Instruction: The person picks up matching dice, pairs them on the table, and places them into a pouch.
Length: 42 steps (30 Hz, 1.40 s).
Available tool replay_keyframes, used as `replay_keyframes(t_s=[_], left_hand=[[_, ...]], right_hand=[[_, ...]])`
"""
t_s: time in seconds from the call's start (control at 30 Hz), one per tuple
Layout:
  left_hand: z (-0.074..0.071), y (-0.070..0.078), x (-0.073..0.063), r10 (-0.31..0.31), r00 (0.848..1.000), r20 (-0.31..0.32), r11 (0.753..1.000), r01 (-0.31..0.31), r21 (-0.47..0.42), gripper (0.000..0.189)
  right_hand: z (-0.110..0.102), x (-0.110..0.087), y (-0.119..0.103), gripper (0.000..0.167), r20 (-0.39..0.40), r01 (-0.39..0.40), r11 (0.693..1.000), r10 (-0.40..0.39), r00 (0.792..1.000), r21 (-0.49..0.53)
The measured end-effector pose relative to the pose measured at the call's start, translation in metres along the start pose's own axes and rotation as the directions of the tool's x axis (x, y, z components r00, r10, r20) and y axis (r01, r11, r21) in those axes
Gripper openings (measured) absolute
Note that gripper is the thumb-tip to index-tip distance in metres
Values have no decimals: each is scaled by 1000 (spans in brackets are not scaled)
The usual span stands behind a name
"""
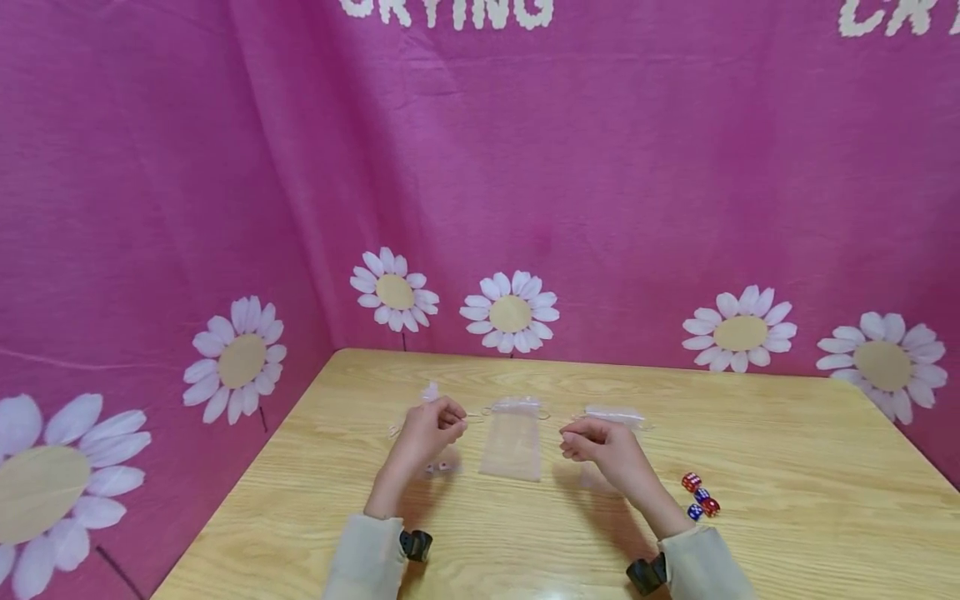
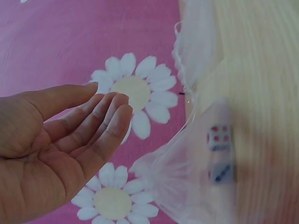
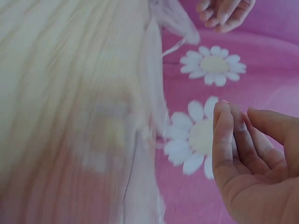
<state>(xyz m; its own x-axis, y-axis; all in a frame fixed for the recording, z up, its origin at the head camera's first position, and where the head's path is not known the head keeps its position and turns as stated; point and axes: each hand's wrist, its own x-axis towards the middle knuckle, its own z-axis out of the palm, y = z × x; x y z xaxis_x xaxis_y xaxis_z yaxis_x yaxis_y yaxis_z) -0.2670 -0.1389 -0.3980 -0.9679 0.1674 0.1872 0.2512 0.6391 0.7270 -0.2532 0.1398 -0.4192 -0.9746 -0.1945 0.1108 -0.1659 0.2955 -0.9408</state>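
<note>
My left hand (image 1: 429, 432) hovers over the left of the table, fingers loosely bent and nothing between them. Under it lies a sheer white drawstring bag (image 2: 163, 179), partly covered by the hand in the head view; two white dice (image 2: 219, 137) show through its mesh. A flat sheer drawstring bag (image 1: 512, 446) lies between the hands, its cord loops sticking out on both sides. To the right, my right hand (image 1: 606, 443) is held above another sheer bag (image 1: 617, 414), which it partly hides. In the right wrist view its fingers are relaxed around bare air.
Several red and blue dice (image 1: 710, 506) sit in a group on the wooden table (image 1: 810, 475), right of the right forearm. A pink cloth (image 1: 615, 167) with daisies hangs behind the table and along its left side.
</note>
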Motion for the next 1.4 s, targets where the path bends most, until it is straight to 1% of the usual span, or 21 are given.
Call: replay_keyframes(t_s=[0.13,0.27,0.37,0.47,0.5,0.6,0.63,0.7,0.77,0.87,0.93,1.03,1.23,1.33,1.4], left_hand=[[13,3,3,52,997,56,999,-52,4,10],[30,3,7,99,988,122,995,-101,17,12],[42,5,10,116,982,152,992,-122,36,15],[51,5,11,117,976,183,991,-127,47,21],[54,4,11,130,972,194,988,-144,61,24],[60,5,14,189,956,223,965,-223,139,34],[62,5,15,211,950,232,952,-253,169,36],[65,6,17,235,935,266,926,-299,231,42],[68,7,18,223,922,315,906,-316,283,44],[69,9,18,174,905,389,889,-314,332,43],[69,10,17,147,897,416,882,-310,355,40],[67,9,16,141,895,423,877,-311,366,33],[67,6,16,174,900,400,862,-336,380,20],[68,4,16,193,901,388,868,-341,360,14],[67,4,16,194,904,382,882,-331,335,11]], right_hand=[[-17,-7,7,27,-30,-3,1000,4,1000,17],[-28,-12,12,26,-30,14,999,-13,999,31],[-32,-14,14,26,-18,37,999,-37,999,29],[-31,-15,14,27,8,65,998,-66,998,11],[-31,-15,14,27,15,70,998,-70,997,7],[-29,-16,12,27,34,88,996,-88,996,-12],[-29,-16,12,27,39,92,996,-91,995,-18],[-30,-16,10,27,46,96,995,-95,994,-29],[-31,-17,8,27,53,101,994,-99,994,-40],[-35,-17,7,26,66,108,992,-104,992,-65],[-35,-17,7,25,74,107,991,-101,992,-78],[-35,-16,7,26,87,96,990,-87,992,-102],[-40,-17,11,27,102,79,988,-66,993,-133],[-48,-21,15,27,98,68,985,-53,994,-160],[-55,-24,18,28,88,52,983,-37,995,-176]])
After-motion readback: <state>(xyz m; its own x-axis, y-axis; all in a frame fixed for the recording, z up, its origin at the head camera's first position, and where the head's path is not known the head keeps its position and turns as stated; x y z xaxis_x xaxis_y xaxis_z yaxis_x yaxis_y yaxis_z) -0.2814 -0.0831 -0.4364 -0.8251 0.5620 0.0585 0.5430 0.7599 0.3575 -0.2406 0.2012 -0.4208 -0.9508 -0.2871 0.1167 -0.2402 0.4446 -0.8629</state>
